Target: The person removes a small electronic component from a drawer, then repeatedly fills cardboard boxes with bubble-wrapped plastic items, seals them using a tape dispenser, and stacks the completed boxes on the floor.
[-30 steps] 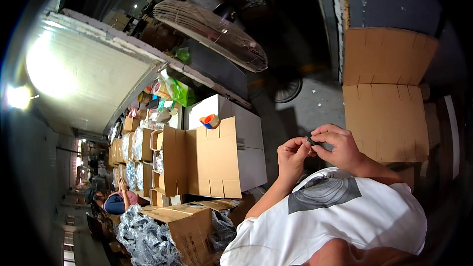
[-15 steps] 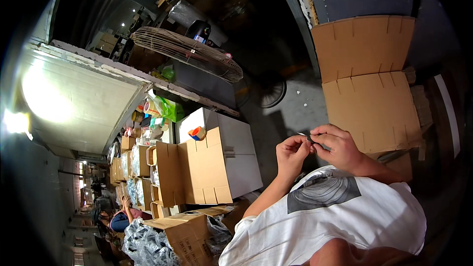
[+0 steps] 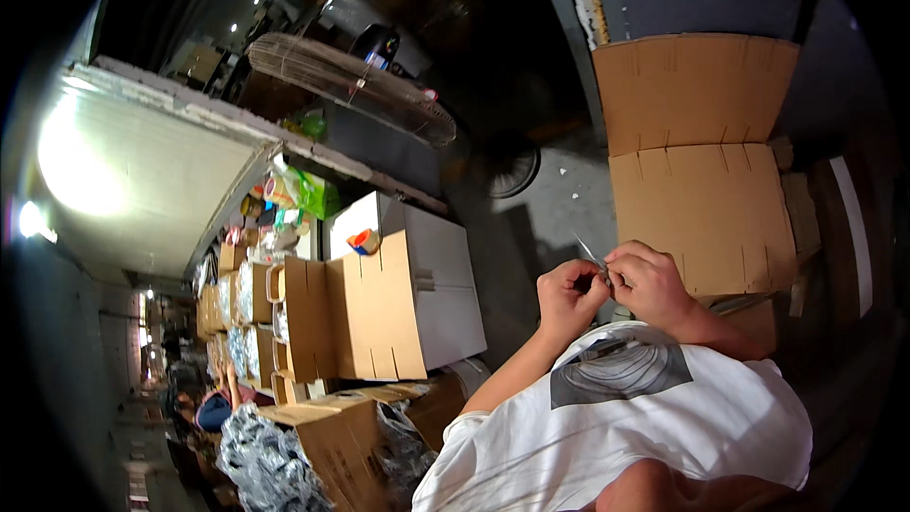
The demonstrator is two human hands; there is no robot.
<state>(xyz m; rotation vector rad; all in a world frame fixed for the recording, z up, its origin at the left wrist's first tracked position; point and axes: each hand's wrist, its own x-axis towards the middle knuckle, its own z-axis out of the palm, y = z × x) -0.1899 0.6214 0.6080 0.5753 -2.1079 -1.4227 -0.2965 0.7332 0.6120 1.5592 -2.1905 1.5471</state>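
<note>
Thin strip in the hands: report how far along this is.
Done: several cardboard boxes stand assembled. In hand: the left hand and right hand both pinch the thin strip between them. Left: two flat cardboard sheets lie unfolded beyond the hands.

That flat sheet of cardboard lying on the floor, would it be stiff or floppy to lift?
The flattened cardboard sheet probably bends along its visible fold lines, so likely floppy there. It looks thin, so probably light for its size. Wide and flat, it seems awkward for one hand.

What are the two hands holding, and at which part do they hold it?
Both hands, left and right, pinch a small thin strip at its lower end; what it is cannot be told.
</note>
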